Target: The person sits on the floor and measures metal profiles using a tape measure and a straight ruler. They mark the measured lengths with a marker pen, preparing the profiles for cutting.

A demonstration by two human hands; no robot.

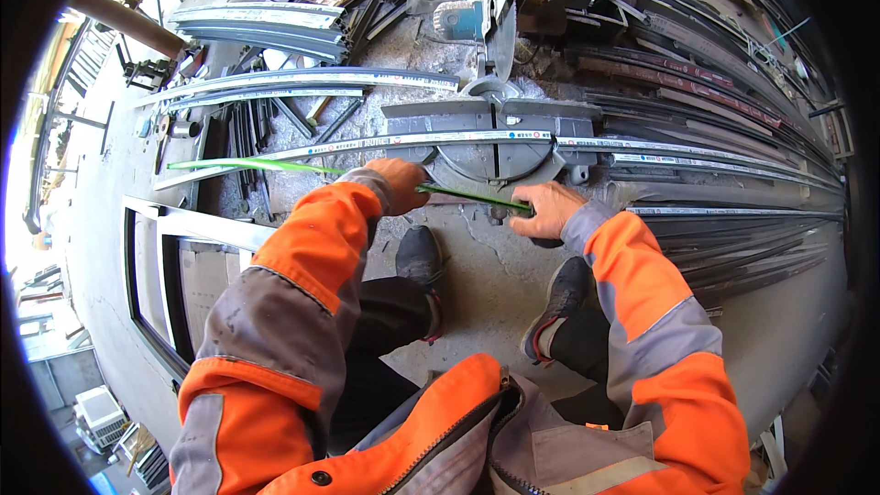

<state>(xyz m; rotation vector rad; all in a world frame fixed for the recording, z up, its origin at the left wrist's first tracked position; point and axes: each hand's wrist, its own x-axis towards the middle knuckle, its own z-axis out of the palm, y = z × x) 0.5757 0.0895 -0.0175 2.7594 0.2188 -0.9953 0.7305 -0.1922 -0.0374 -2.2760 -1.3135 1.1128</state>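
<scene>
Both my hands hold a long, thin green strip (pixel 266 164) in front of my body, on the near side of a mitre saw (pixel 495 151). My left hand (pixel 401 185) is closed around the strip, whose bright free end stretches out to the left. Between the hands the strip looks darker, and its right end reaches my right hand (pixel 547 210), where the fingers pinch it. A pale metal profile (pixel 394 140) with a printed film lies across the saw's grey base, just beyond my hands. The saw's raised blade (pixel 503 41) stands above the base.
More metal profiles (pixel 724 163) extend to the right of the saw, and bundled ones (pixel 261 23) lie at the far left. A white-and-black frame (pixel 174 247) leans at the left, near my left arm. My shoes (pixel 420 257) stand on the concrete floor close to the saw.
</scene>
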